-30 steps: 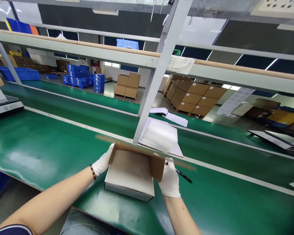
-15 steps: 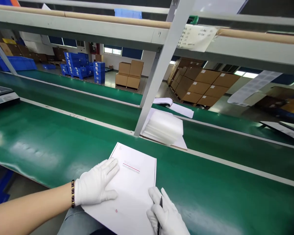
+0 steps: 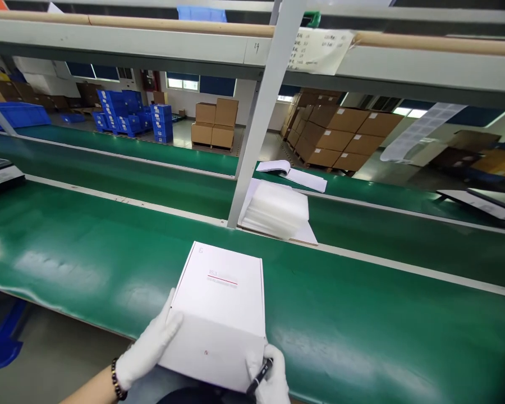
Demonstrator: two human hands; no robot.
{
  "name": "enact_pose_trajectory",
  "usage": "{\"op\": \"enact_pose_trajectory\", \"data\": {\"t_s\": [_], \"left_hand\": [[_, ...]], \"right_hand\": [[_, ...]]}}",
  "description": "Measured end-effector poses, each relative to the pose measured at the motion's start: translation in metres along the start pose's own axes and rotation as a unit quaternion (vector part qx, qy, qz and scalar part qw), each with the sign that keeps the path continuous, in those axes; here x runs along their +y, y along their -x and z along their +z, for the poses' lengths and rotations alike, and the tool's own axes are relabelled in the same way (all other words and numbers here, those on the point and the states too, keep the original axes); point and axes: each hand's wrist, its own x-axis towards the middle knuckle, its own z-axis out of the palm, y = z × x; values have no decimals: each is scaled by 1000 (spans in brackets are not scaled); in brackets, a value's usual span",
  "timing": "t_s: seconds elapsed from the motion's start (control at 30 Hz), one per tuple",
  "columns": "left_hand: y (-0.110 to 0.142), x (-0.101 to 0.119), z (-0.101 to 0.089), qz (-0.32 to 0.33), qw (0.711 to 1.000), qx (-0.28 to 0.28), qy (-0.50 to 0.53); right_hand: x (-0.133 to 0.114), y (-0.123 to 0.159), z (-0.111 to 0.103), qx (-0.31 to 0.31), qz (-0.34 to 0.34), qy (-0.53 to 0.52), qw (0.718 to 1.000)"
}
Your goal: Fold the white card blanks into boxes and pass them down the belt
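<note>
A flat white cardboard box (image 3: 221, 292) lies at the near edge of the green bench, its near end reaching out over my lap. Its top bears faint grey print with a red line, and a crease separates that face from the near panel, which has a small dark mark. My left hand (image 3: 151, 342), in a white glove, grips the left edge, thumb on top and fingers along the side. In my gloved right hand (image 3: 271, 373) is a black marker pen (image 3: 261, 376), while the hand also touches the box's near right corner.
A stack of white foam sheets (image 3: 275, 210) stands by the metal post (image 3: 258, 123) beyond the box. Paper sheets (image 3: 292, 175) lie farther back. A shelf beam (image 3: 122, 47) crosses above. Blue crates (image 3: 122, 112) and brown cartons (image 3: 214, 123) stand on the floor behind.
My left hand has slid from flat on the box top to its left edge. My right hand has moved in to the near right corner, pen still held. The box's near panel now bends at the crease.
</note>
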Motion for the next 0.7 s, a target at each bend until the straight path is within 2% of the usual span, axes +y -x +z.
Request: {"op": "enact_pose_trajectory", "data": {"t_s": [0.1,0.17,0.23,0.27,0.37,0.47,0.53,0.6,0.7], "left_hand": [[-12,9,2,93,995,-16,-12],[-18,28,-5,86,991,1,-104],[-25,59,-19,53,966,32,-252],[-31,78,-27,38,942,46,-329],[-62,135,-48,83,916,42,-390],[-107,168,-57,73,894,36,-440],[-134,172,-58,34,890,34,-453],[-154,164,-57,9,900,33,-435],[-167,150,-60,10,914,17,-405]], "right_hand": [[-16,-13,-2,-8,18,36,999],[-38,-26,-7,-21,-22,50,998],[-71,-44,-12,-35,-98,40,994],[-91,-55,-12,-45,-141,28,989],[-146,-99,-2,-27,-230,-9,973],[-169,-147,26,-2,-253,-65,965],[-166,-173,47,19,-245,-93,965],[-157,-189,63,30,-231,-98,968],[-147,-198,70,15,-215,-94,972]]}}
